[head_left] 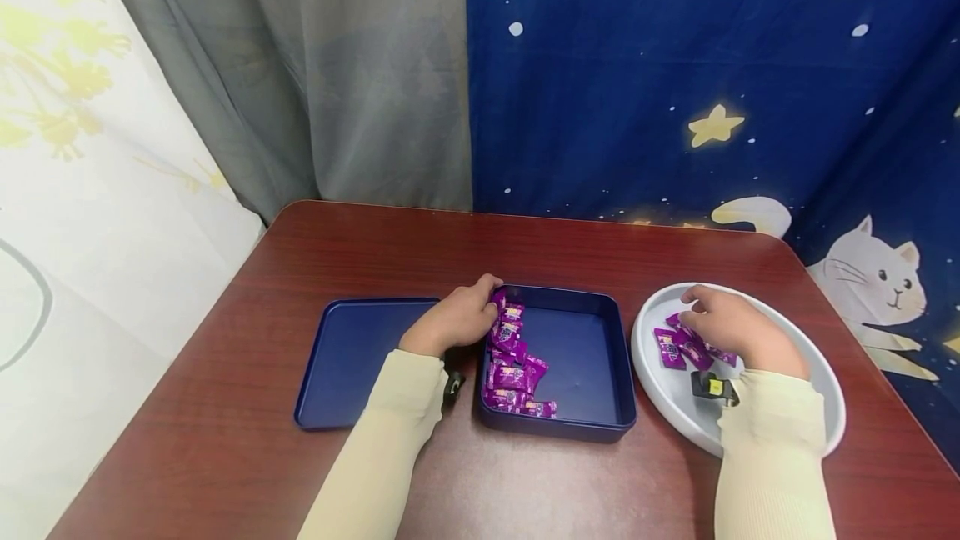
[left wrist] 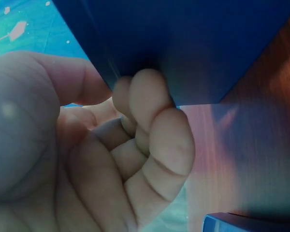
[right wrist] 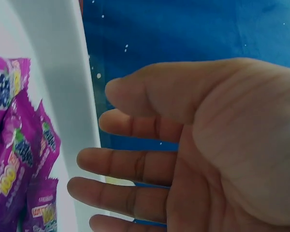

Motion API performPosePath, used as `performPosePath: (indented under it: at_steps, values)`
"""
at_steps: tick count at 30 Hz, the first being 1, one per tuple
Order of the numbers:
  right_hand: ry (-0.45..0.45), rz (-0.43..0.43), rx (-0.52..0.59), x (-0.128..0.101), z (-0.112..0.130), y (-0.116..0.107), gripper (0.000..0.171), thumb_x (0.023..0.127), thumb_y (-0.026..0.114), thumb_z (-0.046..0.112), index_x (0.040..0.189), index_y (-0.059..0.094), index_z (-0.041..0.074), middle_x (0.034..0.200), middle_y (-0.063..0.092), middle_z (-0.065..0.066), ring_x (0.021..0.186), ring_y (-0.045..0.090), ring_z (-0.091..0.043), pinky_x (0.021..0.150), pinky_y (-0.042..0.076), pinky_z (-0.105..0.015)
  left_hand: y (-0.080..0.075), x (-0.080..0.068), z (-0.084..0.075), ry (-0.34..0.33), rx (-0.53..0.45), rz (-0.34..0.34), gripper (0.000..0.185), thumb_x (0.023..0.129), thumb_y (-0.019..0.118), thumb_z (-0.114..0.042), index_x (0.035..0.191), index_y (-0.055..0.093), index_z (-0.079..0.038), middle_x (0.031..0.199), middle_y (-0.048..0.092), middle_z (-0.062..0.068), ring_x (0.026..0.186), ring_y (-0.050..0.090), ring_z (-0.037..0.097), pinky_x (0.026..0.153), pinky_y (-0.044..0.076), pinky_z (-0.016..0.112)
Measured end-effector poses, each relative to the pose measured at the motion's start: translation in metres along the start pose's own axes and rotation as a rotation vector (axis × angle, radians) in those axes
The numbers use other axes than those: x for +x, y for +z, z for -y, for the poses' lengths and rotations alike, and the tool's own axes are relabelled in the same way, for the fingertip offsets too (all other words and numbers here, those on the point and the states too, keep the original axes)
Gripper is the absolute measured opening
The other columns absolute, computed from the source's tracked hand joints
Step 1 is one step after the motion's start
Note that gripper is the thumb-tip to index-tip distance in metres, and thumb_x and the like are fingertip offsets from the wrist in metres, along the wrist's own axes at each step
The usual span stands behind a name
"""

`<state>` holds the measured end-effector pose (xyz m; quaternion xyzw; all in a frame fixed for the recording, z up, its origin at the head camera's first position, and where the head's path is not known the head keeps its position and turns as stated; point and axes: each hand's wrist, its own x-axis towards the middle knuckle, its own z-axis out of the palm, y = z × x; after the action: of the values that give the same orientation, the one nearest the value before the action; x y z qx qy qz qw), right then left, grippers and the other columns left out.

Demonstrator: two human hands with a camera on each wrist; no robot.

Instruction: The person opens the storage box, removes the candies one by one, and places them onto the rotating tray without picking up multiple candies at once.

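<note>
My left hand (head_left: 453, 319) holds the left wall of a dark blue rectangular box (head_left: 577, 348). In the left wrist view its curled fingers (left wrist: 171, 140) press against the outer wall, with the thumb at the rim. Purple candy packets (head_left: 512, 377) with grape pictures line the box's left side. On the right, my right hand (head_left: 738, 327) hovers over a round white plate (head_left: 834, 407), fingers apart and holding nothing. Several more purple packets (head_left: 670, 348) lie on the plate beneath it, and they also appear close up in the right wrist view (right wrist: 17, 159).
A flat dark blue lid or tray (head_left: 352, 357) lies left of the box. The reddish-brown wooden table (head_left: 360, 240) ends at a grey curtain (head_left: 382, 73) and a blue starry curtain (head_left: 637, 82). Black wrist cameras (head_left: 712, 387) sit at both cuffs.
</note>
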<state>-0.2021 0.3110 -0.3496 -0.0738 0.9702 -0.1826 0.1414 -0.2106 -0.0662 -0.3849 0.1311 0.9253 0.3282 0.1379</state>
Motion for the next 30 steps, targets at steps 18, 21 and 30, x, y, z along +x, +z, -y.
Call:
performPosePath:
  at_steps: [18,21,30]
  values:
    - [-0.213,-0.106,-0.044,0.005,0.055,0.007,0.034,0.095,0.059,0.017,0.121,0.059,-0.004,0.109,0.066,-0.024,0.103,0.062,-0.043,0.091,0.046,-0.061,-0.004,-0.002,0.001,-0.009,-0.018,0.027,0.043,0.105,0.043,-0.021,0.147,0.038,-0.013,0.140,0.053,0.013,0.120,0.055,0.024,0.105,0.042,0.047]
    - [-0.257,-0.118,-0.051,0.007,0.067,0.010,0.033,0.095,0.061,0.016,0.121,0.059,-0.005,0.107,0.067,-0.021,0.100,0.063,-0.038,0.091,0.046,-0.058,-0.005,-0.002,0.001,-0.006,-0.023,0.032,0.042,0.105,0.042,-0.021,0.147,0.038,-0.012,0.140,0.053,0.013,0.120,0.054,0.024,0.105,0.041,0.047]
    - [-0.443,-0.155,-0.100,0.014,0.098,0.027,0.027,0.092,0.066,0.008,0.116,0.064,-0.004,0.106,0.067,-0.017,0.097,0.062,-0.033,0.092,0.047,-0.052,-0.001,0.000,0.001,0.019,-0.010,0.031,0.042,0.105,0.043,-0.021,0.146,0.039,-0.013,0.139,0.053,0.013,0.120,0.055,0.024,0.105,0.041,0.046]
